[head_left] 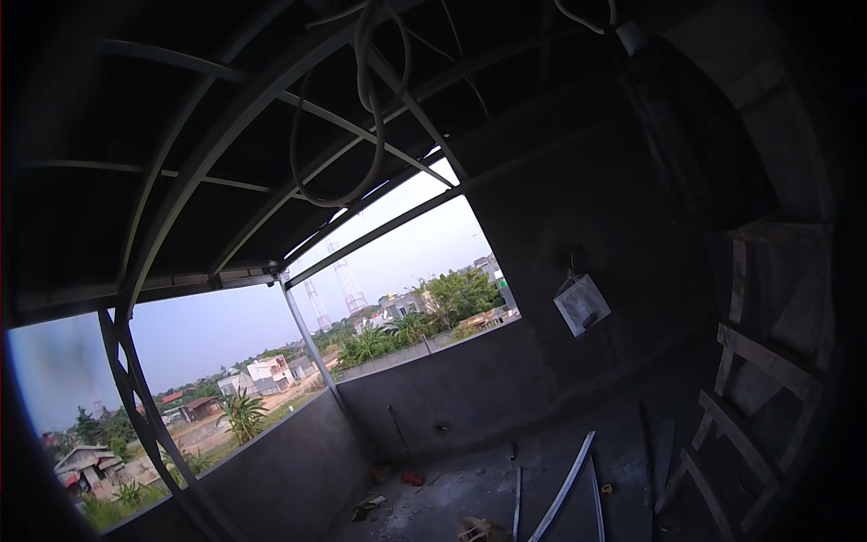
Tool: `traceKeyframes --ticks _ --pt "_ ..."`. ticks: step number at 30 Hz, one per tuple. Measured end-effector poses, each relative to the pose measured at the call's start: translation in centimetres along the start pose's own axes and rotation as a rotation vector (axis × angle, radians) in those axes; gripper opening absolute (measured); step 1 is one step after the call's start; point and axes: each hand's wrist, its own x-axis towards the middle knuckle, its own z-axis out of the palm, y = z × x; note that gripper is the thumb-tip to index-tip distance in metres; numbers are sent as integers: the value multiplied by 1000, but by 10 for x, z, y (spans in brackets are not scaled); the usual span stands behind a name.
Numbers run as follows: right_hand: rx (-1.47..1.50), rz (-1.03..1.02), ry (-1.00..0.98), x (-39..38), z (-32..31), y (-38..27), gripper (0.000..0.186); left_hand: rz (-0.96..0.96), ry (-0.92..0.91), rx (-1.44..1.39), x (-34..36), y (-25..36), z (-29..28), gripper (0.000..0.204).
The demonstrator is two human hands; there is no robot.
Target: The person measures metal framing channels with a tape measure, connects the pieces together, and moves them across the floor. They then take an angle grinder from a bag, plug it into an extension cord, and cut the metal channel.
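Neither my left hand nor my right hand shows in the head view, so what they hold or touch cannot be seen. Light metal strips lie on the dusty concrete floor at the lower middle. Small debris and a red item are scattered on the floor near the corner. A white bag or sheet hangs from the dark grey wall, with a small dark shape on its surface.
A wooden ladder leans at the right. Looped cable dangles from the metal roof frame. Something dark hangs at the upper right. Beyond the low wall and slim metal post are trees and houses.
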Motion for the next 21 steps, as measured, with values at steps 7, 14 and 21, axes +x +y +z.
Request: traceKeyframes --ticks 7,14,21 --pt "162 -1 317 -25 -103 26 33 -21 30 -41 -19 -12 12 53" --pt "239 15 452 -19 -155 37 33 -50 57 -50 -26 -18 19 53" --pt "294 40 524 -17 -179 51 34 -61 49 -44 -24 -20 18 52"
